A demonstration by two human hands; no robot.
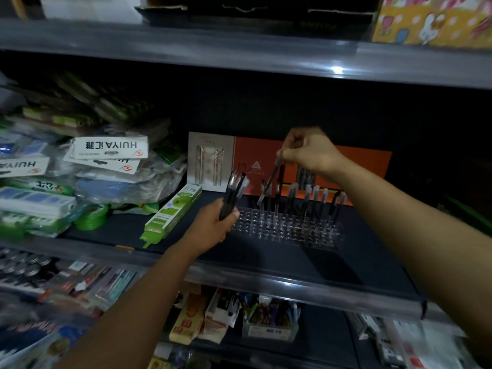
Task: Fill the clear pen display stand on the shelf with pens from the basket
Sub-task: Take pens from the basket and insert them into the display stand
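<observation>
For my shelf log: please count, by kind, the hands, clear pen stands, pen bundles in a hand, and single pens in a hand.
Hands: 2 (left hand, right hand)
Clear pen stand: 1
Pen bundle: 1
Single pen: 1
Total: 5

— Which words are reading clearly on this shelf?
— "HUIYA", followed by two Chinese characters, is showing upside down on a white header card point(110, 147) atop the bagged packets on the left.
— Is it appearing elsewhere?
— Part of it, "UYIA"-like letters, is showing on another white card point(22, 166) at the left edge. Other printing is staying too blurred.
</observation>
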